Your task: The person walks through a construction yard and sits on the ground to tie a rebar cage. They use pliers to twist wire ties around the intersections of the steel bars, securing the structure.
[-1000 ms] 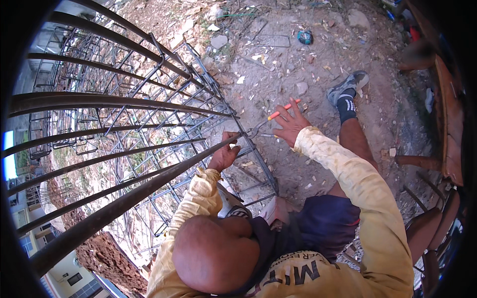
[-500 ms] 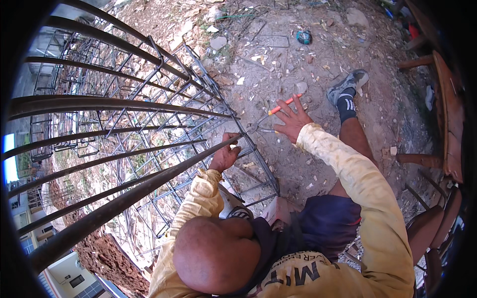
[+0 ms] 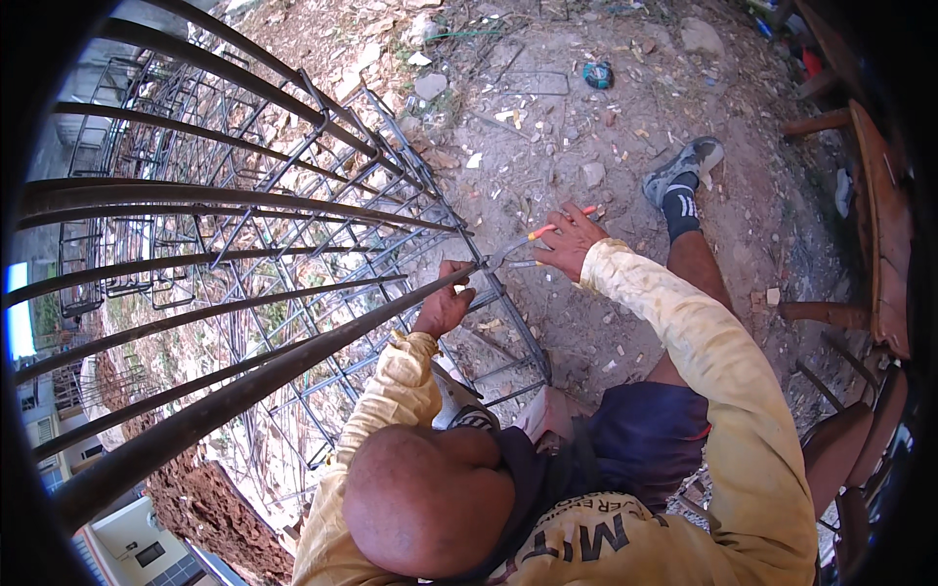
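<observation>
My left hand [image 3: 445, 305] is closed around a thick dark steel bar [image 3: 342, 335] close to its far end, thumb and fingers pressing from either side. Orange-handled pincers [image 3: 508, 254] are in my right hand [image 3: 572, 241], its fingers wrapped over the handles. The pincers' jaws meet the rebar cage [image 3: 503, 293] right beside the bar's end, just beyond my left fingertips. Any tie wire between the jaws is too small to make out.
Several more long bars [image 3: 244, 200] fan out to the left above the cage's thin stirrups. A teal and black tape measure [image 3: 597, 74] lies on the dirt ground [image 3: 625, 127]. Wooden furniture [image 3: 879, 225] stands at the right, and reddish soil [image 3: 210, 498] is heaped lower left.
My right fingers have closed on the pincers, bringing the spread handles nearer together. That hand has shifted slightly left and toward me. My left hand stays on the bar.
</observation>
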The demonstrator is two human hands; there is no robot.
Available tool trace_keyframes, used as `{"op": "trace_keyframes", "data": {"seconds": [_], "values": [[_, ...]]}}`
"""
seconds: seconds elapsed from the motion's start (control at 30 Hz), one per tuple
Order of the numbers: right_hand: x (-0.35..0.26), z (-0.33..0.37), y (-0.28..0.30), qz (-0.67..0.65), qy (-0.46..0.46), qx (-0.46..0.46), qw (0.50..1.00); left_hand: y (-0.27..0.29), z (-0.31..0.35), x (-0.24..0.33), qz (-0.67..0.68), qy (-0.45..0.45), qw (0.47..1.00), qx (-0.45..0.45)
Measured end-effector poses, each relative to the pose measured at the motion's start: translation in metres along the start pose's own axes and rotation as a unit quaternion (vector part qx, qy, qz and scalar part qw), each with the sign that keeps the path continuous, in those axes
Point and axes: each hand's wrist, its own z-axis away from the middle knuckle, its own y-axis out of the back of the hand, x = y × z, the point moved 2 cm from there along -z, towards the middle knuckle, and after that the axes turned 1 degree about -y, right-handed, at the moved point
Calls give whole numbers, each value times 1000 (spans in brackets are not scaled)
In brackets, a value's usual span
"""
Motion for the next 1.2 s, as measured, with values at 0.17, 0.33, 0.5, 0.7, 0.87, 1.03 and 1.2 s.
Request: {"op": "trace_keyframes", "data": {"seconds": [0.17,0.33,0.5,0.7,0.87,1.03,1.2], "values": [[-1,9,-2,-73,13,39,996,-1,-1,1,-17,1,1000,1],[-13,5,9,-99,-111,39,988,1,0,-7,-24,-24,999,15],[-13,-10,-11,-251,-120,-203,939,0,-3,-11,-24,-38,999,10],[-9,-8,-32,-324,-66,-174,928,-3,-4,-7,2,-23,999,25],[-30,0,-14,-487,-214,-290,795,1,-1,-12,-12,-25,999,26],[-37,18,-9,-745,-238,-343,520,-2,-1,-2,-21,14,1000,3],[-44,25,10,-382,-229,-169,879,4,3,0,-18,-1,1000,-7]]}}
